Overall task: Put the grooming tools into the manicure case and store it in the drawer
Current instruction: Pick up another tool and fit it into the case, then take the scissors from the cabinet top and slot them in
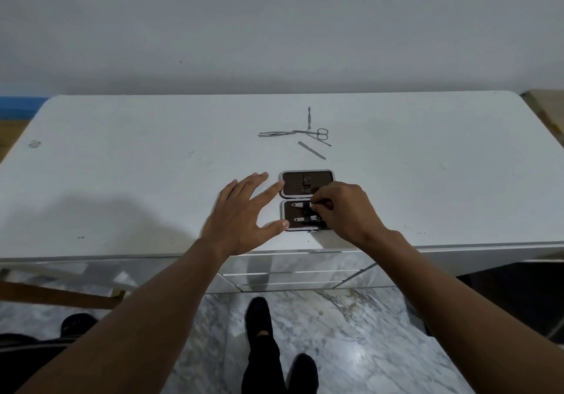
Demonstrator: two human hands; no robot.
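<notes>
the manicure case [292, 185] lies open by the near edge of the table [122, 165]. the left hand [241, 213], fingers spread straight, touches its left side with forefinger and thumb; the right hand [345, 210], fingers curled, pinches the farther nail clipper [300, 205] of two in the near half. tweezers [274, 133], scissors [319, 132], a file [311, 150] and a pusher [309, 117] lie loose farther back.

Two bare forearms [171, 287] reach forward, converging toward the centre. The left hand [244, 210] is palm down, fingers straight and spread wide, thumb out. The right hand [345, 210] is curled, knuckles up, fingertips pinching the end of a nail clipper [300, 205].
</notes>
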